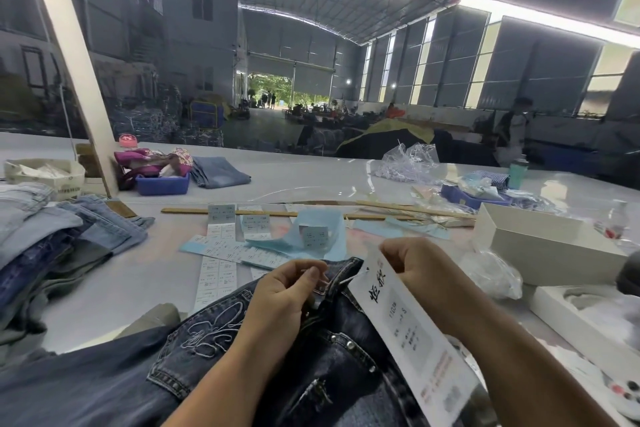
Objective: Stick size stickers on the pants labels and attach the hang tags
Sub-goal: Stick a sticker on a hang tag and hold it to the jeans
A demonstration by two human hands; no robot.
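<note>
I see one hang tag (412, 333), a long white card, long axis running from its top end between my hands down toward the near right edge of the table (145, 274); printed characters sit at the upper end. It lies over one pair of dark jeans (214, 357) spread across the near edge, waistband toward the table's middle, embroidered pocket to the left.

My right hand (412, 260) is curled, pinching the tag's top end. My left hand (287, 291) is curled too, fingertips pinching a thin white string (348, 280) at the waistband.

Beyond the jeans, toward the middle: sticker sheets (221, 260) with rows of size labels, several overlapping, exact count unclear, with blue backing paper (325, 229) among them.

Left edge: a stack of folded jeans (62, 236), count unclear.

Far left: one blue bin (162, 184) holding patterned cloth. Beside it, one folded light pair (220, 172).

Right edge: one open white box (540, 243), contents not visible from here; a second blue tray (467, 196) holding plastic wrappers.
</note>
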